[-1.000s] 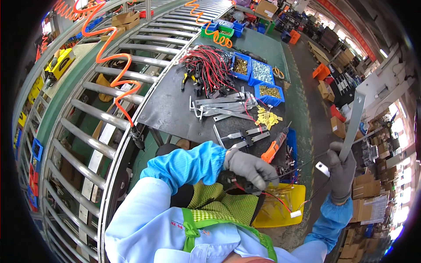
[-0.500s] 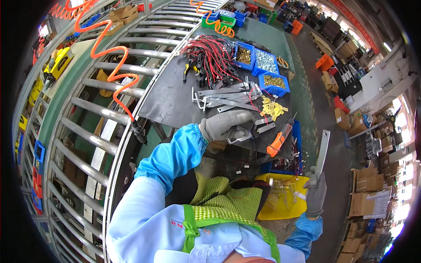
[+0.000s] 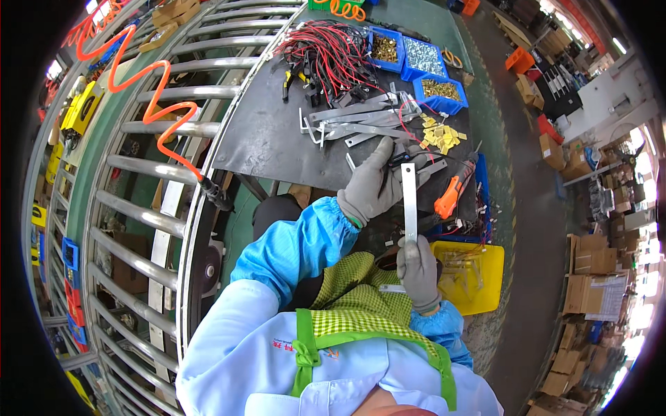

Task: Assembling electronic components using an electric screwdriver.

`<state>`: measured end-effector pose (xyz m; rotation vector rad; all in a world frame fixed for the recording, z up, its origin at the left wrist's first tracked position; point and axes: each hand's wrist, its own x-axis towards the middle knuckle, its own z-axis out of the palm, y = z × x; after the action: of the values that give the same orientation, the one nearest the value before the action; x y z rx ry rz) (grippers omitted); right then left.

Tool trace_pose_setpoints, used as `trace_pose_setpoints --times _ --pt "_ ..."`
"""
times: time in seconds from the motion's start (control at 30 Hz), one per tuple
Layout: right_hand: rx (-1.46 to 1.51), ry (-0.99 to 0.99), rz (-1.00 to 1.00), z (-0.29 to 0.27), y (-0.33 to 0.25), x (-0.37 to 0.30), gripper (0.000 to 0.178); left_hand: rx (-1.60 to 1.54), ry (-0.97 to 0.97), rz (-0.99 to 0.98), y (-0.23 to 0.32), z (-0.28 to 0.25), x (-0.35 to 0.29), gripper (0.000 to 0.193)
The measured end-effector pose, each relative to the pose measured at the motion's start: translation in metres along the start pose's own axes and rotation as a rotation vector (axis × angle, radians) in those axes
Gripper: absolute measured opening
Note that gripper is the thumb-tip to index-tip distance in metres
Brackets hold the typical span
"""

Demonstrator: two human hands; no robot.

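Observation:
My right hand (image 3: 419,273), in a grey glove, grips the lower end of a flat metal strip (image 3: 409,208) with a hole near its top. The strip stands upright in front of me. Left of it, my left hand (image 3: 368,186), gloved too, is partly closed at the table's front edge, its thumb pointing up. Dark wire shows by its fingers, but what they hold is hidden. Bent metal brackets (image 3: 361,118) lie just beyond, beside small yellow pieces (image 3: 442,136). An orange-handled tool (image 3: 452,197) lies right of the strip.
Red and black wires (image 3: 329,59) are heaped on the dark table (image 3: 250,149). Blue bins (image 3: 424,60) of small metal fasteners stand at the far right. A yellow tub (image 3: 491,277) sits low at my right. A roller conveyor (image 3: 149,215) runs along the left; an orange coiled hose (image 3: 149,93) hangs above it.
My right hand has swung left from the far right, bringing the metal strip in front of me beside my left hand. The left hand has turned, its thumb now up. The view has shifted.

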<state>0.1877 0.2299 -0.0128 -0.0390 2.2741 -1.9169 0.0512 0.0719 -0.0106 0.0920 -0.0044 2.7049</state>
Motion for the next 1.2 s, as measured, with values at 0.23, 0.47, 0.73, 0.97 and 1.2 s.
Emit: trace_pose_setpoints --times 0.23,0.47,0.73,0.97,1.2 --pt "-0.213 0.048 -0.188 0.014 0.031 0.008 0.038 0.267 -0.030 0.089 -0.009 0.006 -0.013 0.047" --pt "0.205 -0.163 0.150 -0.006 0.007 -0.004 0.028 0.335 -0.097 -0.005 -0.003 -0.020 -0.006 0.047" --pt "0.182 -0.212 0.279 -0.019 -0.025 -0.008 0.027 0.371 -0.173 0.013 -0.004 -0.021 -0.004 0.045" --pt "0.146 -0.250 0.341 -0.024 -0.032 -0.008 0.027 0.404 -0.143 -0.023 -0.002 -0.016 -0.008 0.041" --pt "0.204 -0.258 0.333 -0.019 -0.028 -0.009 0.028 0.352 -0.177 -0.024 -0.002 -0.012 -0.008 0.039"
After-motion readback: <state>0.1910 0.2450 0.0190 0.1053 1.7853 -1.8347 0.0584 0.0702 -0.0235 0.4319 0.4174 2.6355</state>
